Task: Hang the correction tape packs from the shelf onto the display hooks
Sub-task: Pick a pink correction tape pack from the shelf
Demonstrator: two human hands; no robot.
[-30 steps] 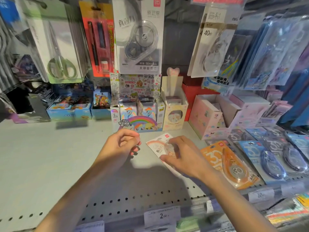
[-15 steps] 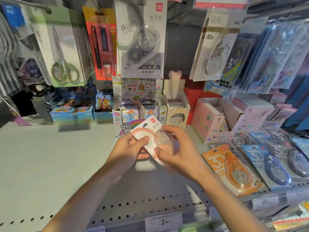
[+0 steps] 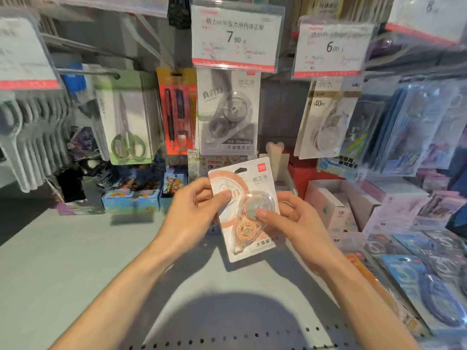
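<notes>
Since the earlier frame I have lifted the peach correction tape pack (image 3: pixel 243 210) off the shelf (image 3: pixel 75 261) toward the hooks; left hand (image 3: pixel 194 215) and right hand (image 3: pixel 290 223) both pinch it. Not hung yet; blue packs (image 3: pixel 417 281) remain

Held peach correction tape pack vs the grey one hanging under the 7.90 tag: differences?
The peach pack is gripped by the left hand and right hand, tilted, above the shelf; the grey pack hangs upright under the 7.90 tag. Peach artwork versus grey. Both are carded blister packs with a clear dispenser.
</notes>
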